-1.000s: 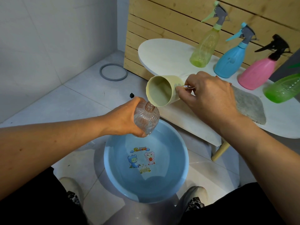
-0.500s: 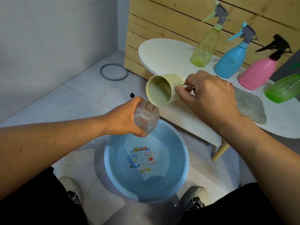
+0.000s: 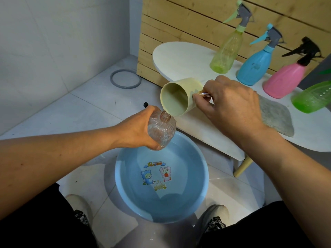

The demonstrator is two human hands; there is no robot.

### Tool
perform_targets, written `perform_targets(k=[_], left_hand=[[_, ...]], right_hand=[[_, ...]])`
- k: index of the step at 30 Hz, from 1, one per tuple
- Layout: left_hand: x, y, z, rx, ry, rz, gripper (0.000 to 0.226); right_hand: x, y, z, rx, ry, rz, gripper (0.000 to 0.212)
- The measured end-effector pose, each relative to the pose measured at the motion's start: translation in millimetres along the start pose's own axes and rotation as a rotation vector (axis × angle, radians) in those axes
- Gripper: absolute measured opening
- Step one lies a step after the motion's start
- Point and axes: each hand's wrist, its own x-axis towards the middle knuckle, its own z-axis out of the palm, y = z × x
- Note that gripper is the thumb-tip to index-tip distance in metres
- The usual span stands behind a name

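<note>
My left hand grips a clear ribbed bottle with its open neck tilted up, held above a blue basin of water on the floor. In my right hand is a pale yellow cup, held by its shiny handle and tipped on its side. The cup's lower rim sits right over the bottle's mouth. The basin has cartoon figures printed on its bottom.
A white low table stands behind the basin with yellow-green, blue, pink and green spray bottles and a grey cloth. A grey ring lies on the tiled floor. My shoes flank the basin.
</note>
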Motion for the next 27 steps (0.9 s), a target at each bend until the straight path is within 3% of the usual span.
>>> perform_targets(k=[27], left_hand=[[0.3, -0.4, -0.6, -0.037, 0.012, -0.005, 0.108]], right_hand=[[-1.2, -5.7, -2.9, -0.047, 0.079, -0.09, 0.036]])
